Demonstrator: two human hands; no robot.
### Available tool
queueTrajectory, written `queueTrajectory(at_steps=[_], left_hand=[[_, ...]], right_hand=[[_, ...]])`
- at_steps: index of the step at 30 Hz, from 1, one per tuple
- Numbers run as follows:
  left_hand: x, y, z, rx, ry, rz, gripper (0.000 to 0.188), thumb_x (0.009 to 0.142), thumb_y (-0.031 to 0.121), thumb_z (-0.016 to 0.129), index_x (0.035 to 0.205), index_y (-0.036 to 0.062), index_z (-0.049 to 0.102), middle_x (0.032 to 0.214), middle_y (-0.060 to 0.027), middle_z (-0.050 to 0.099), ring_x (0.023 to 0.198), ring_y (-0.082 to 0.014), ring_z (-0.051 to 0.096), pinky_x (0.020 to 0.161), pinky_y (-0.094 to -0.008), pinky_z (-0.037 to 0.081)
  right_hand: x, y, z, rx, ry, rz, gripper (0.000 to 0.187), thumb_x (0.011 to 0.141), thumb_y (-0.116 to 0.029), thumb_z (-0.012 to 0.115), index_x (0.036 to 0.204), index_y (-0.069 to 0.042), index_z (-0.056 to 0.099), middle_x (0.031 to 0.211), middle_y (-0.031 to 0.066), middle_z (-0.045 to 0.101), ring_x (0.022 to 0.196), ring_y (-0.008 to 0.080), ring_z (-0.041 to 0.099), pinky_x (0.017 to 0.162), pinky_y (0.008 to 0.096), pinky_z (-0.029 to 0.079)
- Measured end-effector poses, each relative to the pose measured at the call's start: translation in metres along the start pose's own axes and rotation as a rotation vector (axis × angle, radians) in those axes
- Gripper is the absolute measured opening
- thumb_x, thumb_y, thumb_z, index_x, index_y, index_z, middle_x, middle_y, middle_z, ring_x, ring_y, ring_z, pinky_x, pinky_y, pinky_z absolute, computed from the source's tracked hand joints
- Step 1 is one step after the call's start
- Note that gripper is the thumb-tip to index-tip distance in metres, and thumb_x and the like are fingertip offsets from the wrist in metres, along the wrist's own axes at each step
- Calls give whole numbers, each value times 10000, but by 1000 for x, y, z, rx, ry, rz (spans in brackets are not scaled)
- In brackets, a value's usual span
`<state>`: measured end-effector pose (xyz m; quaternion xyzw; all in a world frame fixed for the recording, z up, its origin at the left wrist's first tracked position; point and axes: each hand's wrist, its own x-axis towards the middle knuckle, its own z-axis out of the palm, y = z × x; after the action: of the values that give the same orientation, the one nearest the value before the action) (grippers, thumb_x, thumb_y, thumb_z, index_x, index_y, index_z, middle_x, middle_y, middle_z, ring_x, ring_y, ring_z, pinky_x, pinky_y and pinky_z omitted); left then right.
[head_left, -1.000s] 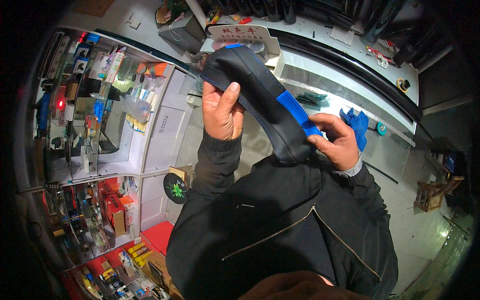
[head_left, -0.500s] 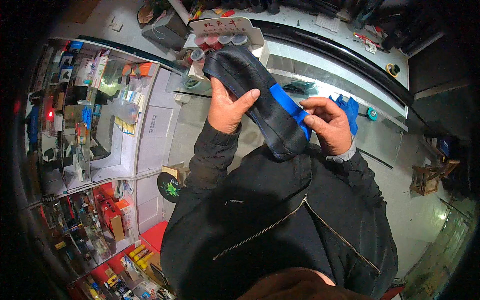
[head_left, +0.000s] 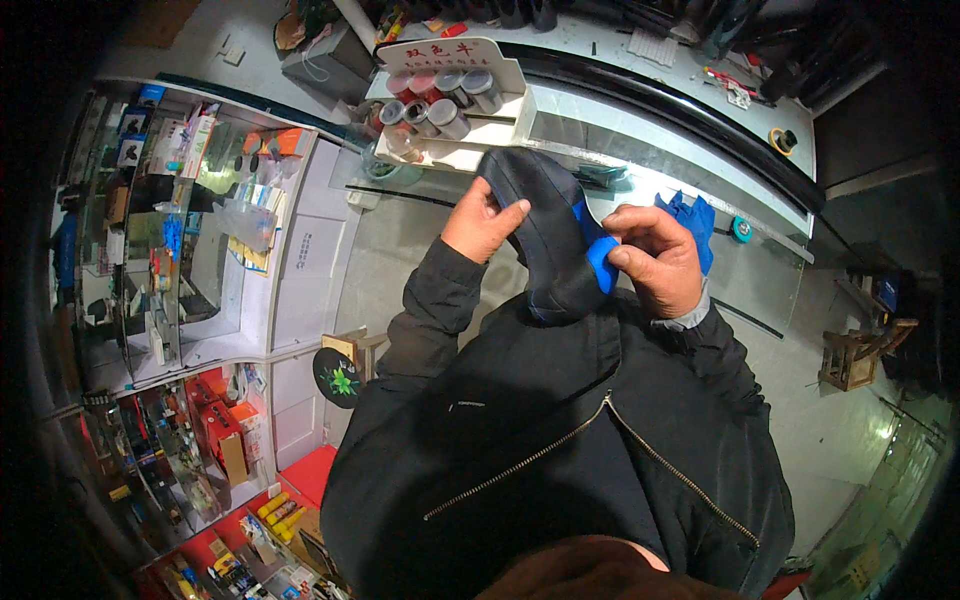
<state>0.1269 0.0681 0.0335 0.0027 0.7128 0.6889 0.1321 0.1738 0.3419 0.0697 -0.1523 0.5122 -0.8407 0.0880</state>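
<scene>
Head view, and the left hand (head_left: 480, 228) gripped the black cover (head_left: 548, 228) by its left edge, thumb on top! Right hand (head_left: 662, 265) pinched the blue strip (head_left: 602, 262) tight! Up it hung, before the jacket (head_left: 480, 420), white jar rack (head_left: 512, 128) far left, blue cloth (head_left: 692, 220) right.

White cabinet (head_left: 300, 235) and grey floor (head_left: 800, 425)

Several lidded jars (head_left: 448, 118) are held in a white display stand (head_left: 512, 78). Yellow cylindrical containers (head_left: 280, 514) are placed side by side near a red surface (head_left: 311, 474).
</scene>
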Motion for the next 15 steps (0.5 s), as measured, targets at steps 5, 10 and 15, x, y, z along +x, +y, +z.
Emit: queueTrajectory(at_steps=[5,10,15], left_hand=[[-9,-20,-10,518,-18,-149,390,1003,365,685,989,-23,709,782,-60,716,765,-156,677,718,-319,535],[-14,-20,-13,382,-106,30,423,1024,438,647,1110,30,719,963,-35,735,865,-142,646,824,-318,523],[-23,-7,-3,-73,-417,229,836,888,594,768,1454,22,540,1324,-79,657,1242,-190,596,1089,-352,447]], right_hand=[[4,6,-4,22,75,26,306,924,-45,771,1217,-15,691,1109,36,693,1010,117,644,907,273,501],[13,15,-8,54,190,102,312,934,-77,768,1229,-20,685,1105,31,695,1005,106,629,901,262,485],[17,17,-9,99,253,95,324,943,-74,753,1250,-10,672,1131,50,700,1018,123,631,943,275,482]])
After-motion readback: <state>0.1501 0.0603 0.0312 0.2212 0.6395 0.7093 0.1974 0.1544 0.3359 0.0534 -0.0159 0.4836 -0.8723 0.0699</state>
